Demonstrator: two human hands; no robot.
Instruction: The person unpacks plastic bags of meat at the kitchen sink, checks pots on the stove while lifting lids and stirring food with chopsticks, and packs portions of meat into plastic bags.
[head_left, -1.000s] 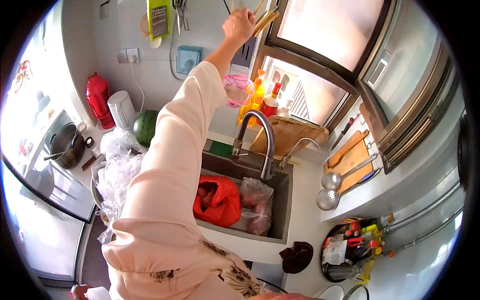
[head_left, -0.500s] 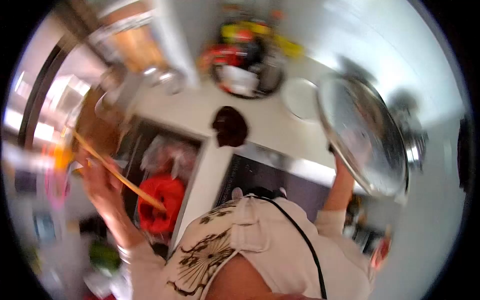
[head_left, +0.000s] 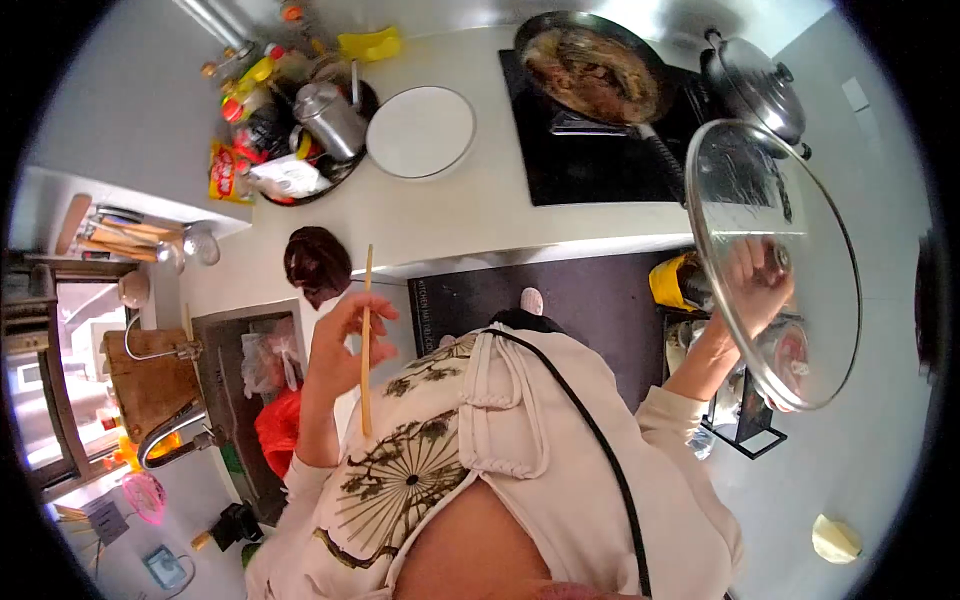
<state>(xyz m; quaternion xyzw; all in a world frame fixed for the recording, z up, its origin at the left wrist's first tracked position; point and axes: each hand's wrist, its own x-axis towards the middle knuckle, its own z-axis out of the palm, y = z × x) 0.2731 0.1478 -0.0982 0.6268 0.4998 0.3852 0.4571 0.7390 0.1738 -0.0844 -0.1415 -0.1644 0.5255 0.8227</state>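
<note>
My left hand [head_left: 345, 345] is raised in front of my chest, its fingers closed around long wooden chopsticks [head_left: 367, 345] that stand nearly upright; whether one or two is hard to tell. On the other side, my right hand [head_left: 752, 285] grips the knob of a large clear glass lid [head_left: 805, 215] with a metal rim. The lid is held on edge, and the hand shows through its glass. Beyond the lid, a dark frying pan [head_left: 655, 140] with browned food [head_left: 590, 75] in it sits on the black cooktop [head_left: 560, 180].
A white plate [head_left: 420, 132] lies left of the cooktop, beside a tray of bottles and a metal pitcher [head_left: 328, 118]. A lidded pot [head_left: 755, 95] stands at the right. Lower left is a sink with a red bag [head_left: 278, 430]. A dark brown rounded thing [head_left: 318, 265] is near the counter edge.
My view has turned toward the cooktop, bringing the frying pan into sight. My left hand has come from over the sink to my chest with the chopsticks. My right hand still holds the lid.
</note>
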